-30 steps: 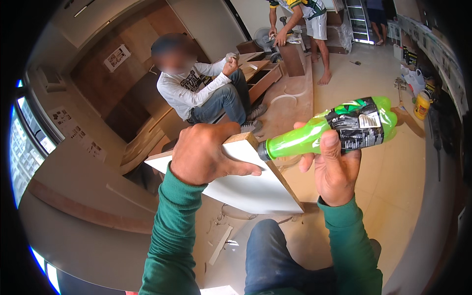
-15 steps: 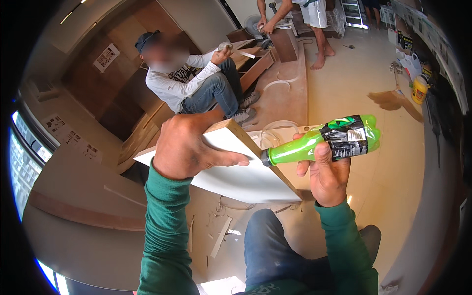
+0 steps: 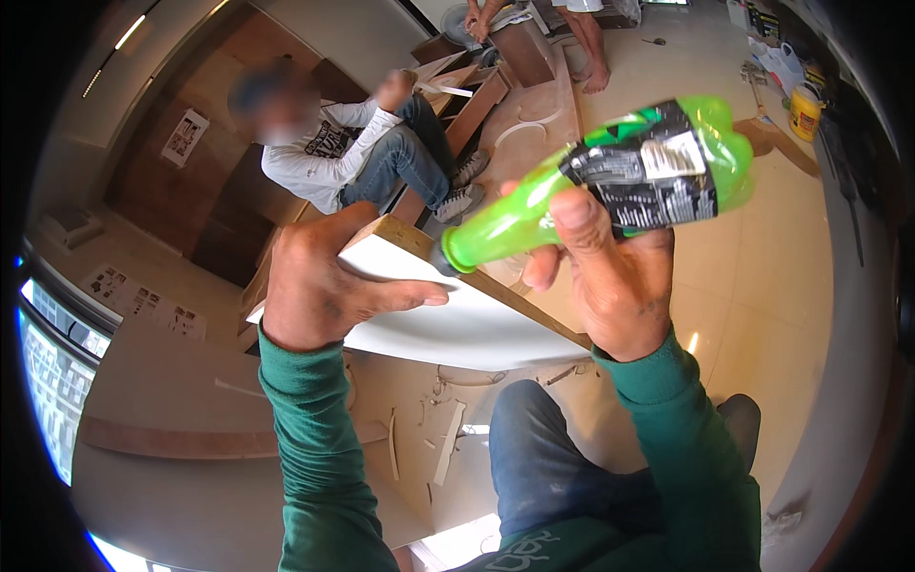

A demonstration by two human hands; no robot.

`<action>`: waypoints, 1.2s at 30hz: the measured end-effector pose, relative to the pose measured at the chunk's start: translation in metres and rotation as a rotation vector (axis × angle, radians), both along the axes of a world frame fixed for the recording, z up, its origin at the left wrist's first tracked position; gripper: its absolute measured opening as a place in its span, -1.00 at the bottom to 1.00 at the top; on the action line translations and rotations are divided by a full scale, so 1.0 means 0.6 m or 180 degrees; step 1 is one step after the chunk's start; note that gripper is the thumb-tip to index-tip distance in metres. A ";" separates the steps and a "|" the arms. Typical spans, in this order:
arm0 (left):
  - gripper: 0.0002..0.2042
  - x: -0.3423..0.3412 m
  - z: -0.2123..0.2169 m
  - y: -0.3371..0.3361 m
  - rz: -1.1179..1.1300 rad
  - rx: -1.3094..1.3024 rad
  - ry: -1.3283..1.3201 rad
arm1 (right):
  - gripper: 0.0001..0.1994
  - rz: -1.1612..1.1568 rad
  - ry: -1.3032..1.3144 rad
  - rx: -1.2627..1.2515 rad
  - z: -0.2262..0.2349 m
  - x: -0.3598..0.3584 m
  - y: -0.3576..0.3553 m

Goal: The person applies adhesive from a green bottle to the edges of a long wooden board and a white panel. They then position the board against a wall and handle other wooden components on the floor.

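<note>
My left hand (image 3: 319, 281) is closed round the upper corner of a white board (image 3: 448, 329), thumb lying along its white face. The board stands tilted, and its raw brown edge runs down to the right. In my right hand (image 3: 615, 276) is a green plastic bottle (image 3: 515, 217) with a black label, held at a slant with its base up to the right. Its dark cap end touches the board's edge near the corner. Whether anything comes out of the bottle's tip cannot be seen.
A seated person (image 3: 334, 153) in a white top is just beyond the board, beside wooden drawer parts (image 3: 477, 105). Another person's bare legs (image 3: 591, 48) show at the back. A broom (image 3: 782, 143) and yellow tub (image 3: 805, 112) are at right. Offcut strips (image 3: 450, 443) litter the floor below.
The bottle has risen and tipped more steeply, its tip shifting left along the board's edge toward the corner. My left hand still grips the board. The view has shifted somewhat.
</note>
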State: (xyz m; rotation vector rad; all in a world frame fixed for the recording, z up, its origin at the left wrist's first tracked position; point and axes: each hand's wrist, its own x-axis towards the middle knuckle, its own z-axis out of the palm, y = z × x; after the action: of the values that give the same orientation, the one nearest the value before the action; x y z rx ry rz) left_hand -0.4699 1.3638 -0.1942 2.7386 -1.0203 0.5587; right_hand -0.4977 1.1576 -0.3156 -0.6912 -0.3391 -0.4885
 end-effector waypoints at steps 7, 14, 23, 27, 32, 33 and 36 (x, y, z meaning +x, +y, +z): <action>-0.38 -0.005 -0.003 -0.006 0.0075 0.0035 0.0057 | -0.67 0.0149 0.0216 -0.0084 -0.029 0.001 -0.002; -0.22 0.001 -0.005 0.008 0.0312 0.0243 0.0208 | -0.63 0.0168 0.0001 -0.0069 0.013 0.012 0.008; -0.43 -0.006 -0.001 0.000 0.0114 0.0003 0.0016 | -0.70 0.0222 0.0728 -0.0143 -0.115 -0.006 -0.016; -0.19 -0.007 -0.011 -0.002 0.0283 0.0049 0.0246 | -0.64 0.0286 0.0388 -0.0189 -0.039 0.001 -0.006; -0.24 -0.002 0.000 0.007 0.0202 0.0358 0.0197 | -0.65 0.0289 -0.0082 -0.0087 0.018 0.009 0.003; -0.27 -0.005 -0.004 0.007 0.0343 0.0247 0.0247 | -0.65 0.0286 -0.0030 -0.0166 0.008 0.007 0.001; -0.34 -0.015 -0.011 0.008 0.0496 0.0002 0.0391 | -0.66 0.0382 0.0355 -0.0380 -0.058 -0.008 -0.015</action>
State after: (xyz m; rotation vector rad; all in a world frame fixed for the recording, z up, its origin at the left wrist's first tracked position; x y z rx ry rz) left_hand -0.4787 1.3686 -0.2011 2.8292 -0.7847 0.4056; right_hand -0.5023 1.1486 -0.3507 -0.8058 -0.3044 -0.3159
